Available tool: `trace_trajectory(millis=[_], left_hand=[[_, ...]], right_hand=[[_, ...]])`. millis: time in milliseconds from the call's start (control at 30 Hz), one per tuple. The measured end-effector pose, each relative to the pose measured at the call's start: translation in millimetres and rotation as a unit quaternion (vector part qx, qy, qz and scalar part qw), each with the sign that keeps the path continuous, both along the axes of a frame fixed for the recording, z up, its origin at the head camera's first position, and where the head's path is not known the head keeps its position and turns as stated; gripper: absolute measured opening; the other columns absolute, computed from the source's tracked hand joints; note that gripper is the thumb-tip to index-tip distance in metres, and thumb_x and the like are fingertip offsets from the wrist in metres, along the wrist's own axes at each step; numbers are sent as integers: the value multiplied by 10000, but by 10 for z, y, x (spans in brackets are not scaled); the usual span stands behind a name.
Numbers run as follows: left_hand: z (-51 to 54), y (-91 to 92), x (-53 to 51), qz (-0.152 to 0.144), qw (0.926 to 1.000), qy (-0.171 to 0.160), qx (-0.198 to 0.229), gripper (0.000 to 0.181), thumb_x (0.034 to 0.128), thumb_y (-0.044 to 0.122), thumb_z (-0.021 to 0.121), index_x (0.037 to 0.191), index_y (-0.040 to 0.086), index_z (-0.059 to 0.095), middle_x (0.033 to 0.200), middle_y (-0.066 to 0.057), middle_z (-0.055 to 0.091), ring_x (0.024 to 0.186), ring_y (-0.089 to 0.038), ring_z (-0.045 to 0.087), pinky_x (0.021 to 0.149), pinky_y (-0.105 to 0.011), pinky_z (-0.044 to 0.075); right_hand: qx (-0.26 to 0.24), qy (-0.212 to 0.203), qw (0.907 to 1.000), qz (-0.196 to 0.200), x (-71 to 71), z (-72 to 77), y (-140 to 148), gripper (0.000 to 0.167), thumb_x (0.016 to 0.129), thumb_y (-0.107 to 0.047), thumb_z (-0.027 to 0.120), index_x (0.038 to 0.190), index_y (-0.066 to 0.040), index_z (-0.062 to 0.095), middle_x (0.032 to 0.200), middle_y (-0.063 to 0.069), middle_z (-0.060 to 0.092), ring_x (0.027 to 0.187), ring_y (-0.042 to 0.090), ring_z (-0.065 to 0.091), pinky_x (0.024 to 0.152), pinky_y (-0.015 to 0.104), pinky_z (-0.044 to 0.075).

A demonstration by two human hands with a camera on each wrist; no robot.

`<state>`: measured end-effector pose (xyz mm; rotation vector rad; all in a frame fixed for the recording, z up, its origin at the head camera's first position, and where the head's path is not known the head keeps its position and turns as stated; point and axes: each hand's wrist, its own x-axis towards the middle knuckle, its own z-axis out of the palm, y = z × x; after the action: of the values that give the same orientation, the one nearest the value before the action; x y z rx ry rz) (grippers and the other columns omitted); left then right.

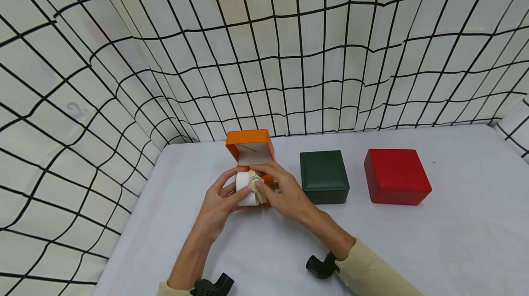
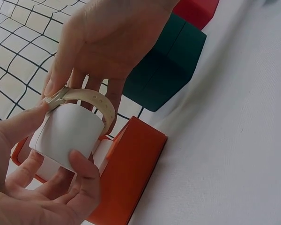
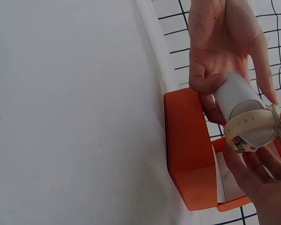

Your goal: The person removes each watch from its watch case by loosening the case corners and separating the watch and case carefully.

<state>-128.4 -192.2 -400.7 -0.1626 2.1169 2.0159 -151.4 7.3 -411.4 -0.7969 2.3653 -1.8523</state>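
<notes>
My left hand (image 1: 218,202) grips a white watch cushion (image 2: 70,133) just over the open orange box (image 1: 249,136). At the cushion's end is a wristwatch (image 1: 255,183) with a cream strap (image 2: 99,99). My right hand (image 1: 291,197) pinches the watch by its case, its thumb on the near side. In the right wrist view the strap's loop (image 3: 247,123) partly overlaps the cushion's end and sticks out past it; the buckle (image 3: 241,144) hangs at its lower side. My left thumb also lies close to the watch case. The fingers hide much of the box's inside.
A closed green box (image 1: 324,176) stands right of the orange one, and a closed red box (image 1: 397,176) farther right. All rest on a white-covered table (image 1: 467,236). A black wire grid (image 1: 289,57) borders the table's back and left side.
</notes>
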Motion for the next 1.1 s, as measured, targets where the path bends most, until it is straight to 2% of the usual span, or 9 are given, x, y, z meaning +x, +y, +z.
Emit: trace_trajectory(millis=[333, 633, 867, 1100], left_hand=[[3, -11, 12, 37, 10000, 48, -40, 517, 998, 155, 706, 1476, 197, 513, 1416, -173, 638, 1003, -182, 679, 799, -302, 607], [-2, 3, 1, 176, 9998, 19, -96, 470, 1000, 195, 709, 1437, 186, 534, 1336, -128, 673, 989, -201, 663, 746, -281, 589], [-5, 41, -4, 382, 9992, 39, -113, 468, 994, 203, 718, 1429, 200, 546, 1343, -131, 669, 983, -196, 667, 720, -266, 587], [-24, 50, -5, 467, 9988, 54, -162, 474, 988, 202, 727, 1426, 202, 545, 1344, -130, 668, 989, -201, 665, 712, -262, 582]], right_hand=[[-12, -3, 9998, -184, 7, 12, -21, 379, 1024, -176, 666, 1401, -168, 628, 1352, 35, 611, 1132, 185, 591, 911, 317, 582], [-25, -124, 9993, -339, 4, 17, -33, 360, 1011, -199, 689, 1367, -169, 644, 1341, 23, 618, 1165, 179, 589, 976, 365, 568], [-66, -41, 9986, -529, 9, 30, -32, 352, 992, -201, 716, 1335, -148, 663, 1273, 37, 639, 1130, 177, 603, 945, 326, 579], [-111, 187, 9984, -521, -7, 8, -26, 300, 986, -195, 724, 1273, -121, 678, 1222, 48, 644, 1057, 169, 604, 916, 317, 578]])
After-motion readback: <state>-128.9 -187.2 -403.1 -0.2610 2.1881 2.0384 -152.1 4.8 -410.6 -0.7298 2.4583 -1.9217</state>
